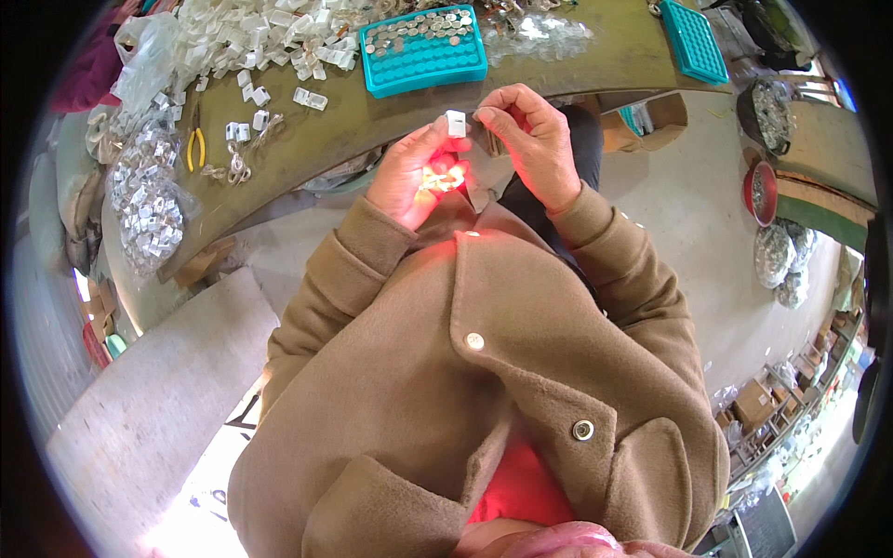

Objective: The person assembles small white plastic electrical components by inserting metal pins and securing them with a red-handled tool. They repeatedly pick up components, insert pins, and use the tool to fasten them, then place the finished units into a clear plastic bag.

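Brown coat point(400, 372) fills the foreground. Left to right: yellow-handled pliers point(195, 149) on a table point(326, 130); left hand point(409, 175), fingertips clamped on a small white block point(456, 124); right hand point(538, 144) just beside it, thumb and forefinger together, anything between them unclear.

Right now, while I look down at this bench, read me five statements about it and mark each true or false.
1. Your left hand holds a small white block. True.
2. The pliers have red handles. False: the pliers have yellow handles.
3. The tray of discs is completely filled. False: the turquoise tray has many bare hollows.
4. A clear bag of white pieces lies at the table's left side. True.
5. Your right hand is bare. True.
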Motion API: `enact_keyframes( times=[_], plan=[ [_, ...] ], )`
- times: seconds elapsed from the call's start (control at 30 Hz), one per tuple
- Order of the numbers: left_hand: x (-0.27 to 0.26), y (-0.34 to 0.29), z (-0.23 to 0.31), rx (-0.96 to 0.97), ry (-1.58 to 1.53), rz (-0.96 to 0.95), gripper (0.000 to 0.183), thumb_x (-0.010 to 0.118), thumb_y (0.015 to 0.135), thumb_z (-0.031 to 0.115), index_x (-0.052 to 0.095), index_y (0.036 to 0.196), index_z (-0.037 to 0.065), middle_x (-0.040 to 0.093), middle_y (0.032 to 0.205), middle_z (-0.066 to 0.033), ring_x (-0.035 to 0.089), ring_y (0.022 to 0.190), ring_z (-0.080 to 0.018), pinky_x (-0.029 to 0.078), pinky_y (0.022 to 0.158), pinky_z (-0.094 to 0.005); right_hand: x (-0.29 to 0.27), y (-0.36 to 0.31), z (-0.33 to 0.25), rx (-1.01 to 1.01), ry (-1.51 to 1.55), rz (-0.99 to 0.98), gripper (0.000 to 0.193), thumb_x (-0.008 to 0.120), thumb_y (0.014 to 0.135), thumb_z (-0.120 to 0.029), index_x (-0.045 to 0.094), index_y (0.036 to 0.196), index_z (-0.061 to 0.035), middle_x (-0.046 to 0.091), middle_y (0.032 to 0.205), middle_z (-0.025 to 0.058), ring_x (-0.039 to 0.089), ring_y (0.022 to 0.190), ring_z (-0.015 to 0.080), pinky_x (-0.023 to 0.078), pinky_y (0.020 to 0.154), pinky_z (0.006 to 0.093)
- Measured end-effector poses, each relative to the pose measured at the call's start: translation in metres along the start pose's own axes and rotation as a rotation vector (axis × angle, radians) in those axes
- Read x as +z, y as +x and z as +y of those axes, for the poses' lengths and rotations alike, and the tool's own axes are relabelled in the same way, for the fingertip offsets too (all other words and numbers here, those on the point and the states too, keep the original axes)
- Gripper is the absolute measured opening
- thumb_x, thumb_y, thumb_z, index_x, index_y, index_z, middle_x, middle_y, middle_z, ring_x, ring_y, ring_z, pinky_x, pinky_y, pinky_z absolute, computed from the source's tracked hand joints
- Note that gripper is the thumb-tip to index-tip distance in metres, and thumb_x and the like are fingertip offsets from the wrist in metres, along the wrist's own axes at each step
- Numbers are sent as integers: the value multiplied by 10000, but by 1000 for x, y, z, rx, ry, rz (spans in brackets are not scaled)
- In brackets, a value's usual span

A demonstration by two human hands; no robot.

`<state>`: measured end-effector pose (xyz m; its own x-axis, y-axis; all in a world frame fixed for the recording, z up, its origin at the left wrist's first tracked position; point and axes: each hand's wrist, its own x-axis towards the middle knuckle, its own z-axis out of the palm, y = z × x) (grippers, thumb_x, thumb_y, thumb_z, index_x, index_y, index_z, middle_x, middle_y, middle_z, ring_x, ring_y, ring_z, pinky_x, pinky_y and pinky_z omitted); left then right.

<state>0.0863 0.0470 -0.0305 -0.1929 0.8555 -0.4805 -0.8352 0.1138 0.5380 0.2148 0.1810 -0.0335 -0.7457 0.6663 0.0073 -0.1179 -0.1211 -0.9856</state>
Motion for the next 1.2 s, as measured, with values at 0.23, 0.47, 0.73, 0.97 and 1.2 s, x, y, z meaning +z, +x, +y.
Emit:
enact_keyframes(
  times=[0.23, 0.47, 0.73, 0.97, 1.2],
  plan=[
    [-2, -6, 1, 1, -91, -40, 288, 572, 1002, 321, 615, 1107, 56, 632, 929, 2, 406, 581, -22, 503, 756, -276, 20, -3, 2, 53, 207, -17, 83, 627, 953, -62, 610, 1019, -14, 611, 921, -20, 554, 851, 48, 472, 769, 212],
    [-2, -7, -3, 24, -155, 0, 309, 606, 983, 320, 608, 1121, 44, 641, 946, -18, 418, 589, -26, 498, 736, -268, 32, -4, 11, -9, 207, 16, 91, 612, 971, -92, 627, 1039, -32, 641, 995, 6, 491, 725, 28, 400, 593, 195],
    [-13, -8, 3, 83, -76, -62, 271, 607, 984, 277, 624, 1108, 36, 670, 949, -46, 537, 645, -54, 507, 715, -251, 32, 1, 11, -113, -151, -63, 54, 560, 979, -35, 597, 1015, -17, 635, 993, -6, 508, 785, 34, 426, 640, 189],
    [-16, -5, 3, 198, 120, 69, 249, 592, 992, 251, 638, 1103, 33, 681, 966, -68, 622, 788, -94, 511, 687, -239, 34, 11, 17, -463, -457, -99, 63, 520, 962, 21, 571, 979, -12, 617, 962, 4, 523, 797, 56, 449, 656, 205],
    [-15, -6, 9, 112, -79, 21, 212, 629, 969, 255, 659, 1009, 49, 672, 913, -68, 597, 753, -123, 498, 687, -262, 45, 7, 16, -314, -294, -3, 69, 522, 929, 40, 549, 965, -11, 632, 980, 111, 608, 876, 205, 500, 788, 300]
  ],
)
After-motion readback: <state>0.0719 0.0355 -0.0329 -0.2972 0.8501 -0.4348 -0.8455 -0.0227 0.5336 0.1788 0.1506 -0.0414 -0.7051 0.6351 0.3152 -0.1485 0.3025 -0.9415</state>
